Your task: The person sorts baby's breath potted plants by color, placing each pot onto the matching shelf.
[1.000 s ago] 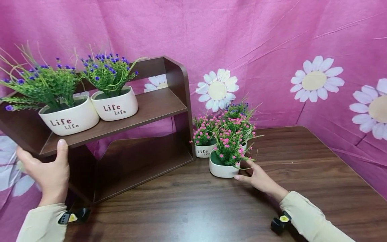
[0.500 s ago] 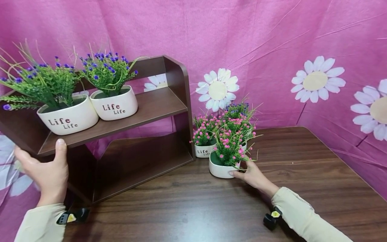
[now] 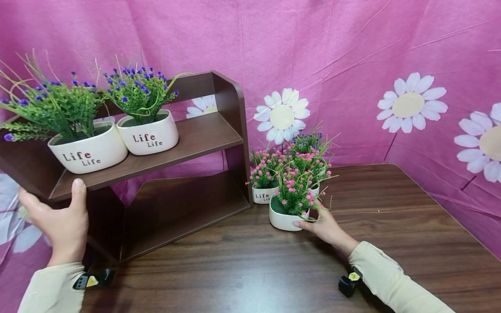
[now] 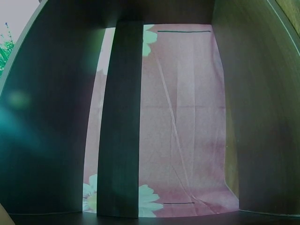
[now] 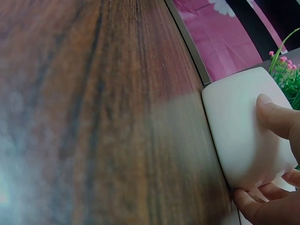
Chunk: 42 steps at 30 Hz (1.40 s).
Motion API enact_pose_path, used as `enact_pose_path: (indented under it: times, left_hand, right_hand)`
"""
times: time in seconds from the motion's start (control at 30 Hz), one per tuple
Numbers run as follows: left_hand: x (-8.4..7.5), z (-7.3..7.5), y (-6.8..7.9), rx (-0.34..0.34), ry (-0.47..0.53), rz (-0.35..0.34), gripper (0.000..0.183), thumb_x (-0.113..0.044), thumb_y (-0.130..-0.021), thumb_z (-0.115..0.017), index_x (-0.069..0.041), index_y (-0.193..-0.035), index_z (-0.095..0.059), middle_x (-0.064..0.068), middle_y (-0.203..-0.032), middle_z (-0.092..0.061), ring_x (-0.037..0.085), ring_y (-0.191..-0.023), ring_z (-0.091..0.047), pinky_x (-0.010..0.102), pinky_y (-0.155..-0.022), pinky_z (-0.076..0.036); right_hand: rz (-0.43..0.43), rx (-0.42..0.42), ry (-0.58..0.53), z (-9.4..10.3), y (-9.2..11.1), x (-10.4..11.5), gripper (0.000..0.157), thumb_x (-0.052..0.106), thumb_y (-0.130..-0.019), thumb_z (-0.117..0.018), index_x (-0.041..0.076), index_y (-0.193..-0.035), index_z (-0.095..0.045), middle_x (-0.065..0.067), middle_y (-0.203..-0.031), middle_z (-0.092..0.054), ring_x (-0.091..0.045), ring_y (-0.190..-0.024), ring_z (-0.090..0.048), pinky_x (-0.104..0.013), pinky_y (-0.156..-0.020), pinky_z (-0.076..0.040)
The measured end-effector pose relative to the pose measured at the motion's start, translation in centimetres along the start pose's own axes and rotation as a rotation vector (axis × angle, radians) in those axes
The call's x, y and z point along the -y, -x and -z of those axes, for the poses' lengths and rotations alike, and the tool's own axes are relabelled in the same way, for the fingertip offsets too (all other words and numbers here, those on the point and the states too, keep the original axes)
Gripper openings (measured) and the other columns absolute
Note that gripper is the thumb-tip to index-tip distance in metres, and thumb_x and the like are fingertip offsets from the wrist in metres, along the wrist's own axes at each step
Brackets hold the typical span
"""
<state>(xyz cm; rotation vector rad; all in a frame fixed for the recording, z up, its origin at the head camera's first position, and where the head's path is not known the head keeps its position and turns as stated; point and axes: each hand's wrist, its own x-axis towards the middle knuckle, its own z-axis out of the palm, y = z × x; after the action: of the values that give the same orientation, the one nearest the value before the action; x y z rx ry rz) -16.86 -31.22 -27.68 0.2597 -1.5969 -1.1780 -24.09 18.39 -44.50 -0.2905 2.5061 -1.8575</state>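
Observation:
In the head view my right hand (image 3: 326,226) grips the right end of a white flowerpot (image 3: 287,221) with pink artificial flowers, standing on the table. The right wrist view shows the thumb along the side of that pot (image 5: 248,126) and the fingers at its other side. My left hand (image 3: 62,226) holds the left side of a dark brown two-tier desk shelf (image 3: 164,167); its thumb lies at the upper board's front edge, and the other fingers are mostly hidden. Two white "Life" flowerpots with purple flowers, the left pot (image 3: 90,152) and the right pot (image 3: 150,137), stand on the upper board.
Behind the gripped pot, against the shelf's right side, stand another pink-flowered pot (image 3: 264,195) and a partly hidden pot with purple flowers (image 3: 307,141). The wooden table (image 3: 391,208) reaches back to a pink daisy-print cloth (image 3: 336,65).
My right hand has moved left onto the front pink-flowered pot, its thumb now farther along the side. The pot has shifted very slightly left. My left hand stays on the shelf.

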Motion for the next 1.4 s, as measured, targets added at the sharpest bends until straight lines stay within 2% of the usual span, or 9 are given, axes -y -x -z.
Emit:
enact_pose_path:
  times: [0.17, 0.27, 0.37, 0.53, 0.73, 1.0, 1.4]
  left_hand:
    - [0.0, 0.0, 0.0, -0.001, 0.001, 0.008, 0.072, -0.014, -0.079, -0.067, -0.010, -0.142, -0.034, 0.000, -0.138, -0.045, 0.008, -0.125, -0.040, 0.012, -0.103, -0.026]
    - [-0.1, 0.0, 0.0, -0.006, 0.010, 0.018, 0.071, -0.013, -0.078, -0.067, -0.010, -0.142, -0.035, 0.000, -0.137, -0.045, 0.008, -0.124, -0.040, 0.012, -0.103, -0.026]
    - [-0.2, -0.1, 0.1, -0.005, 0.014, 0.013, 0.071, -0.013, -0.078, -0.067, -0.010, -0.141, -0.035, 0.000, -0.137, -0.046, 0.008, -0.124, -0.041, 0.013, -0.103, -0.027]
    - [-0.2, 0.0, 0.0, -0.002, 0.011, 0.015, 0.072, -0.013, -0.078, -0.067, -0.010, -0.142, -0.034, 0.000, -0.138, -0.045, 0.008, -0.125, -0.040, 0.012, -0.103, -0.027]
    - [-0.4, 0.0, 0.1, -0.006, 0.005, 0.021, 0.071, -0.014, -0.078, -0.067, -0.010, -0.142, -0.035, 0.000, -0.137, -0.045, 0.008, -0.124, -0.040, 0.012, -0.103, -0.027]
    - [-0.4, 0.0, 0.1, -0.005, 0.013, 0.006, 0.070, -0.013, -0.079, -0.067, -0.010, -0.141, -0.035, 0.000, -0.137, -0.046, 0.008, -0.124, -0.041, 0.012, -0.103, -0.027]
    - [-0.2, 0.0, 0.1, -0.008, 0.017, 0.011, 0.069, -0.013, -0.078, -0.067, -0.010, -0.140, -0.036, 0.000, -0.135, -0.047, 0.009, -0.123, -0.041, 0.013, -0.102, -0.027]
  right_hand:
    - [-0.021, -0.007, 0.028, 0.0, 0.2, 0.0, 0.106, 0.014, -0.076, -0.081, -0.004, -0.150, -0.007, -0.037, -0.146, -0.024, -0.047, -0.118, -0.049, -0.032, -0.085, -0.052]
    - [-0.014, -0.030, 0.098, 0.0, 0.4, 0.0, 0.106, 0.020, -0.075, -0.082, -0.005, -0.150, -0.011, -0.035, -0.146, -0.029, -0.042, -0.124, -0.046, -0.037, -0.094, -0.047]
    - [-0.005, -0.034, 0.108, -0.1, 0.6, 0.1, 0.104, 0.020, -0.073, -0.083, -0.003, -0.150, -0.016, -0.032, -0.144, -0.034, -0.038, -0.122, -0.048, -0.037, -0.093, -0.047]
    - [0.023, 0.031, -0.031, -0.8, 1.0, 0.4, 0.096, 0.011, -0.074, -0.082, 0.001, -0.149, -0.022, -0.032, -0.142, -0.035, -0.043, -0.115, -0.053, -0.028, -0.080, -0.054]
    - [0.090, 0.068, -0.088, -2.4, 1.3, 0.9, 0.093, 0.004, -0.072, -0.082, -0.001, -0.147, -0.028, -0.029, -0.141, -0.039, -0.040, -0.116, -0.053, -0.029, -0.085, -0.052]
    - [0.114, 0.136, -0.161, -5.3, 0.9, 1.8, 0.090, 0.002, -0.071, -0.082, -0.003, -0.145, -0.030, -0.026, -0.144, -0.038, -0.038, -0.115, -0.055, -0.034, -0.091, -0.051]
    - [0.158, 0.179, -0.127, -9.1, 0.2, 3.0, 0.092, 0.004, -0.069, -0.084, -0.001, -0.145, -0.032, -0.025, -0.147, -0.035, -0.041, -0.119, -0.052, -0.031, -0.089, -0.051]
